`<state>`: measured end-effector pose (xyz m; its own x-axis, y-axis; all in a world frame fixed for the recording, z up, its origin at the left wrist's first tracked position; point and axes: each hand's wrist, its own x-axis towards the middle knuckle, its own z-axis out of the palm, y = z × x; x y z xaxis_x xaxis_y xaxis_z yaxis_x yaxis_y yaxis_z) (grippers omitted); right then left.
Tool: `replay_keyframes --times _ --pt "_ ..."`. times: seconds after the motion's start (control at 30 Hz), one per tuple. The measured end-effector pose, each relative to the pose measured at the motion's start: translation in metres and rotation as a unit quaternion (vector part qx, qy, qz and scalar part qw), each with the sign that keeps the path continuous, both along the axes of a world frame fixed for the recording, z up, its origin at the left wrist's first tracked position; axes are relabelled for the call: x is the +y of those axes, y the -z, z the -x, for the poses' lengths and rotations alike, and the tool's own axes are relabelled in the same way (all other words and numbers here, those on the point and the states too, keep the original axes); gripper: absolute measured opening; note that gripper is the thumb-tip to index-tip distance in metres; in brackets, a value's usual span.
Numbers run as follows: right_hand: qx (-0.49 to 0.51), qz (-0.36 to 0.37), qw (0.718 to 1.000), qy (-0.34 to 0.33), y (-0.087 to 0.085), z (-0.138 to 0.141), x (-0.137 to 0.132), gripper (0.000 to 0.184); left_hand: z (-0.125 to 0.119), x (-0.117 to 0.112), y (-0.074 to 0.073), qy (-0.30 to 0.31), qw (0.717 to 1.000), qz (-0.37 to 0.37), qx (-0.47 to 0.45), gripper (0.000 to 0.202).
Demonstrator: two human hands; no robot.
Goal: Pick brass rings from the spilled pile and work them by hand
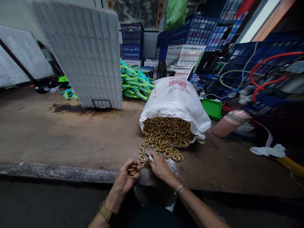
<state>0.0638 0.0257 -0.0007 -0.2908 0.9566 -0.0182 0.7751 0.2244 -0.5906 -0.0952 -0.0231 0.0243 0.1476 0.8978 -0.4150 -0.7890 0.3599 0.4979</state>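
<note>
Several brass-coloured rings (pixel 132 171) sit in my left hand (pixel 122 179), its fingers curled round them at the table's front edge. My right hand (pixel 161 167) pinches a small tool with a white handle (pixel 151 158) and a dark tip; its exact kind is too small to make out. The tip points at loose rings (pixel 142 151) lying on the table just beyond both hands. Behind them a white woven sack (pixel 172 99) lies on its side, its mouth towards me. A heap of the same rings (pixel 166 128) fills the mouth and spills onto the wood.
A white padded panel (pixel 90 57) stands upright at the back left. Green and blue pieces (pixel 135 82) are piled beside it. To the right are a green tray (pixel 211 108), a pink bottle (pixel 230 123) and red hoses (pixel 257 74). Stacked crates (pixel 185 53) rise behind.
</note>
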Motion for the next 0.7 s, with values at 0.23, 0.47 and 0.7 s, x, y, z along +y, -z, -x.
replay_keyframes --times 0.23,0.47,0.7 --pt "0.234 0.050 0.970 0.041 -0.025 0.006 -0.012 0.013 -0.024 -0.003 0.004 0.003 0.985 -0.043 0.165 0.031" --pt "0.294 0.099 0.950 0.039 -0.030 0.011 -0.017 0.014 -0.031 -0.004 0.009 0.005 0.942 -0.075 0.326 0.028" --pt "0.235 0.085 0.968 0.005 -0.042 0.010 -0.016 0.023 -0.025 -0.006 0.000 -0.043 0.832 -0.241 0.498 0.013"
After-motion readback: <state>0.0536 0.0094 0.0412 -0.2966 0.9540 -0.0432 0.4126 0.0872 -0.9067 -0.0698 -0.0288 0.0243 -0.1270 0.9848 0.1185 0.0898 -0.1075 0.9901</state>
